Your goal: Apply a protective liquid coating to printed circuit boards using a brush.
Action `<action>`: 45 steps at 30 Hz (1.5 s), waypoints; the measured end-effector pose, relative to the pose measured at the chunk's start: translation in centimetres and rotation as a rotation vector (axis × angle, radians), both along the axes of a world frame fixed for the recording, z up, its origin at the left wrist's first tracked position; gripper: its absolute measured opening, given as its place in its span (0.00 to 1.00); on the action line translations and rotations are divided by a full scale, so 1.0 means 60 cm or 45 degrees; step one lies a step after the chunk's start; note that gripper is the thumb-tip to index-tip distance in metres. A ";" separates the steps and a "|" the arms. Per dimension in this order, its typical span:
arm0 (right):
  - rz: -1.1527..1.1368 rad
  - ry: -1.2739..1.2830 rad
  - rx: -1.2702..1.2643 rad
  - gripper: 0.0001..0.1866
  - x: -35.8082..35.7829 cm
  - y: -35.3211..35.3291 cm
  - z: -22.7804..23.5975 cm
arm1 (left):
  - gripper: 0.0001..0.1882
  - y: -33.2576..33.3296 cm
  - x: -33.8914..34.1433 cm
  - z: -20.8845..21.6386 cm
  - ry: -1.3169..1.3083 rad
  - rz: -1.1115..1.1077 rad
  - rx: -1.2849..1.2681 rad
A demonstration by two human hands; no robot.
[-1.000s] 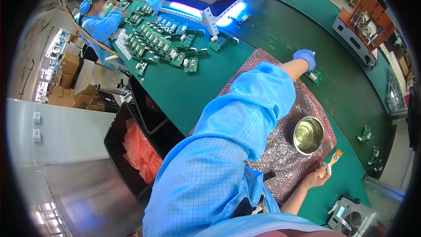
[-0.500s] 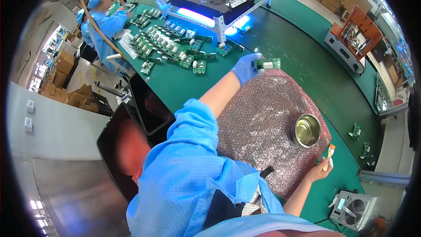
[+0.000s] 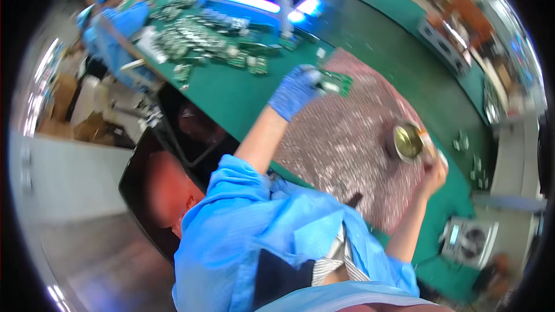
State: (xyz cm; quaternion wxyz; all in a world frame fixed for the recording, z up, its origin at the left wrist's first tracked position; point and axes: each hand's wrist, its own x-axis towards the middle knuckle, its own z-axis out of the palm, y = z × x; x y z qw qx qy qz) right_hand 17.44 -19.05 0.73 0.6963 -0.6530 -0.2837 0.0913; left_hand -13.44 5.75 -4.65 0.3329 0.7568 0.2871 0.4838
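My left hand, in a blue glove, holds a green circuit board above the bubble-wrap mat on the green table. My right hand, bare, grips a small brush with an orange handle right beside a round metal tin that stands on the mat's right side. The brush tip is blurred, so I cannot tell whether it touches the tin.
Several green circuit boards lie in rows at the table's far left under a lit lamp. Another person in blue works at the far left. Black bins stand beside the table. A grey device sits at lower right.
My left hand has carried the circuit board from the far right side of the mat back toward the mat's top left. My right hand has brought the brush up beside the tin.
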 end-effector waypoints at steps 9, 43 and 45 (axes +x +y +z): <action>0.104 0.346 -0.216 0.10 -0.012 0.037 -0.005 | 0.10 -0.017 -0.019 0.050 -1.078 -0.571 -1.780; 0.110 0.111 -0.288 0.09 0.041 -0.002 -0.029 | 0.09 -0.080 0.049 0.010 -0.958 -0.644 -1.726; 0.076 0.139 -0.289 0.09 0.046 -0.005 -0.012 | 0.09 -0.077 0.047 0.008 -1.017 -0.646 -1.735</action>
